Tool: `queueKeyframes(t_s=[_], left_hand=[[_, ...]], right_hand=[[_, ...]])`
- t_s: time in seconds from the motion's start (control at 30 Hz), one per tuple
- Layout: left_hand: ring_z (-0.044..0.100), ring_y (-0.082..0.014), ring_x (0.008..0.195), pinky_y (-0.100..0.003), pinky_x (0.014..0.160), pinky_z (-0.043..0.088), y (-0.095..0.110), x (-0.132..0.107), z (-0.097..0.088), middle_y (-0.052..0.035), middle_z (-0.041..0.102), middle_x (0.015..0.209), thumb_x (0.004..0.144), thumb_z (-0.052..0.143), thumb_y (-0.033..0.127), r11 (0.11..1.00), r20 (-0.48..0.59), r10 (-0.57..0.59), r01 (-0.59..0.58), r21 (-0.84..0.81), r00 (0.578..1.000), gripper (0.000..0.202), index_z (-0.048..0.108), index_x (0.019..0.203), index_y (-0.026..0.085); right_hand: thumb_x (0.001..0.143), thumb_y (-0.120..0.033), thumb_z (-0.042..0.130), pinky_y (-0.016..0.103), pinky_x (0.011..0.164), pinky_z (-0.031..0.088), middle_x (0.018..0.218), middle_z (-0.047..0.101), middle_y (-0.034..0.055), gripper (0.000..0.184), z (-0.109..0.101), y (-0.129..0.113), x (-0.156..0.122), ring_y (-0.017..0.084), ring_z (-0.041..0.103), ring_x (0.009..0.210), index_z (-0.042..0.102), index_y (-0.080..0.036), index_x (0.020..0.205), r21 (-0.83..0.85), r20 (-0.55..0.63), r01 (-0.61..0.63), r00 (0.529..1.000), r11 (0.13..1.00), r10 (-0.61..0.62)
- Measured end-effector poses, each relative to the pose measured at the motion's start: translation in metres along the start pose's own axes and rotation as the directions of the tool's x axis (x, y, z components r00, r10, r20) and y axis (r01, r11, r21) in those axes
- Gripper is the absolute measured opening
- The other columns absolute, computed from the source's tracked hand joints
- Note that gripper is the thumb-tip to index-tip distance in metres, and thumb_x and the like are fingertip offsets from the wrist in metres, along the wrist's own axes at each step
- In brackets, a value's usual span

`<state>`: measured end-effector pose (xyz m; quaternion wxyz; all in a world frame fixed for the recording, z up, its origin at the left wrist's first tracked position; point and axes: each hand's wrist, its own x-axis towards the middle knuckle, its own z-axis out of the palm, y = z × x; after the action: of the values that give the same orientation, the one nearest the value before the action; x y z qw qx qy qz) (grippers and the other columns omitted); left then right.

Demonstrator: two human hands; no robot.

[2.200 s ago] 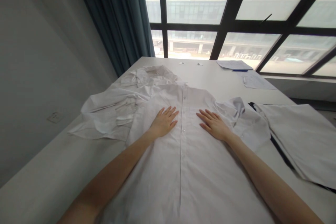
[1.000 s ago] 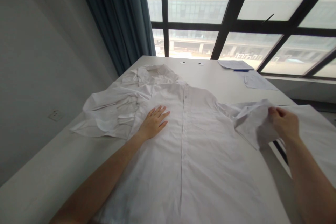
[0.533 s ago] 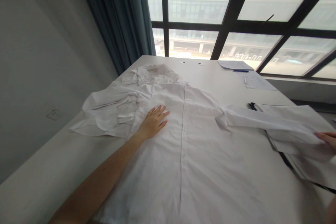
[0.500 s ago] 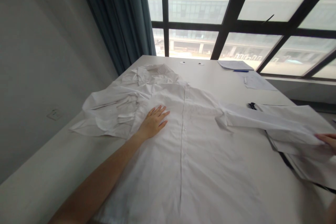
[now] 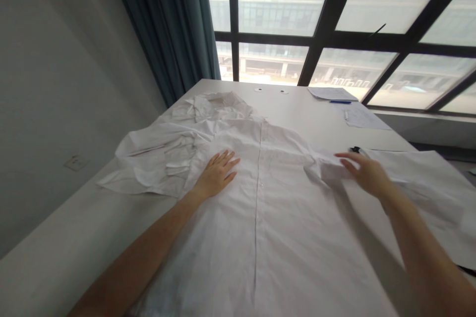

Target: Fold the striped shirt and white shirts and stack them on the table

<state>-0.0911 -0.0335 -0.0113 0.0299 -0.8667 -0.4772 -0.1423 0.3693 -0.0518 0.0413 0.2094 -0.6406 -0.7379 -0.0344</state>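
A white button-front shirt (image 5: pixel 282 208) lies spread on the white table, its front placket running down the middle. My left hand (image 5: pixel 217 173) rests flat on the shirt's left chest, fingers spread. My right hand (image 5: pixel 364 171) is at the upper part of the right sleeve (image 5: pixel 329 164), near the shoulder, fingers stretched out and holding nothing; whether it touches the cloth I cannot tell. The rest of that sleeve is partly hidden behind my hand and forearm. Bunched in folds, the left sleeve (image 5: pixel 156 158) lies on the table, and the collar area (image 5: pixel 223 106) is crumpled at the far end.
At right lies another white cloth item (image 5: pixel 420 168) with dark edging. Papers (image 5: pixel 332 93) and a blue pen (image 5: pixel 340 102) sit at the far right of the table (image 5: pixel 297 114). Behind are a blue curtain (image 5: pixel 171 20) and a window; a grey wall stands at left.
My right hand has let go of the sleeve's far end at the right edge and moved left to near the shoulder. My left hand has stayed on the shirt.
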Motion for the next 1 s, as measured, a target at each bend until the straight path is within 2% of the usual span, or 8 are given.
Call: queueKeyframes(t_s=[0.07, 0.13, 0.27, 0.4, 0.6, 0.73, 0.83, 1.0], left_hand=[[0.028, -0.0222, 0.145, -0.045, 0.118, 0.023, 0.0, 0.0, 0.0, -0.0063, 0.039, 0.154, 0.098, 0.04, 0.033, 1.0, 0.005, -0.001, 0.001, 0.001, 1.0, 0.044, 0.048, 0.14, 0.024], [0.029, -0.0222, 0.145, -0.045, 0.118, 0.023, 0.0, 0.0, 0.0, -0.0063, 0.039, 0.153, 0.098, 0.041, 0.033, 1.0, 0.008, -0.003, 0.003, 0.0, 1.0, 0.044, 0.049, 0.14, 0.024], [0.028, -0.0219, 0.145, -0.045, 0.118, 0.023, 0.0, 0.0, 0.0, -0.006, 0.039, 0.154, 0.098, 0.041, 0.033, 1.0, 0.009, -0.001, 0.001, -0.002, 1.0, 0.044, 0.048, 0.14, 0.025], [0.029, -0.0226, 0.145, -0.044, 0.118, 0.022, 0.0, -0.001, 0.0, -0.0062, 0.038, 0.154, 0.098, 0.041, 0.033, 1.0, 0.022, -0.001, 0.001, 0.01, 1.0, 0.044, 0.047, 0.141, 0.024], [0.029, -0.0229, 0.145, -0.045, 0.118, 0.022, 0.0, -0.001, 0.0, -0.0065, 0.038, 0.154, 0.099, 0.039, 0.034, 1.0, 0.023, 0.01, -0.011, 0.027, 1.0, 0.044, 0.047, 0.141, 0.024], [0.029, -0.023, 0.145, -0.045, 0.118, 0.022, 0.0, -0.001, 0.0, -0.0071, 0.038, 0.154, 0.099, 0.039, 0.034, 1.0, 0.019, 0.011, -0.011, 0.024, 1.0, 0.044, 0.046, 0.142, 0.024], [0.028, -0.0228, 0.145, -0.045, 0.118, 0.022, 0.0, -0.001, 0.0, -0.0069, 0.038, 0.154, 0.099, 0.039, 0.034, 0.999, 0.021, 0.014, -0.015, 0.03, 1.0, 0.044, 0.046, 0.142, 0.024], [0.029, -0.0228, 0.145, -0.045, 0.118, 0.022, -0.001, -0.001, 0.001, -0.0067, 0.038, 0.154, 0.099, 0.039, 0.034, 1.0, 0.015, 0.011, -0.011, 0.018, 1.0, 0.044, 0.047, 0.141, 0.025]], right_hand=[[0.093, -0.037, 0.038, 0.04, 0.094, 0.05, 0.119, 0.069, 0.008, 0.04, 0.032, -0.033, 0.005, 0.026, 0.064, 0.11, 0.065, -0.025, 0.119, 0.137, 0.194, 0.089, 0.974, 0.987, -0.114], [0.095, -0.038, 0.035, 0.041, 0.105, 0.043, 0.134, 0.061, 0.0088, 0.045, 0.058, -0.05, 0.008, 0.026, 0.055, 0.125, 0.059, -0.024, 0.13, 0.13, 0.279, 0.123, 0.948, 0.984, -0.156], [0.096, -0.046, 0.035, 0.047, 0.112, 0.032, 0.152, 0.042, 0.0055, 0.052, 0.083, -0.043, 0.016, 0.028, 0.037, 0.14, 0.045, -0.028, 0.143, -0.021, 0.306, 0.063, 0.951, 0.998, -0.053], [0.097, -0.045, 0.032, 0.05, 0.112, 0.03, 0.155, 0.038, 0.0056, 0.051, 0.084, -0.022, 0.028, 0.028, 0.034, 0.141, 0.045, -0.028, 0.144, -0.051, 0.288, 0.047, 0.957, 0.998, -0.03], [0.092, -0.022, 0.037, 0.044, 0.103, 0.041, 0.131, 0.063, 0.0095, 0.04, 0.073, -0.026, 0.029, 0.027, 0.057, 0.121, 0.067, -0.022, 0.118, -0.053, 0.157, 0.012, 0.988, 0.999, -0.003], [0.089, -0.023, 0.042, 0.043, 0.093, 0.049, 0.108, 0.074, 0.0098, 0.033, 0.067, -0.017, 0.022, 0.029, 0.067, 0.102, 0.072, -0.022, 0.104, 0.005, 0.125, -0.036, 0.992, 0.999, 0.035], [0.088, -0.028, 0.047, 0.042, 0.093, 0.05, 0.112, 0.073, 0.0067, 0.031, 0.067, 0.0, 0.018, 0.027, 0.067, 0.105, 0.07, -0.024, 0.108, 0.118, 0.125, -0.063, 0.991, 0.991, 0.048], [0.086, -0.029, 0.048, 0.039, 0.103, 0.045, 0.129, 0.065, 0.0068, 0.038, 0.073, 0.019, 0.017, 0.024, 0.059, 0.12, 0.066, -0.022, 0.119, 0.236, 0.135, 0.016, 0.99, 0.972, -0.049]])
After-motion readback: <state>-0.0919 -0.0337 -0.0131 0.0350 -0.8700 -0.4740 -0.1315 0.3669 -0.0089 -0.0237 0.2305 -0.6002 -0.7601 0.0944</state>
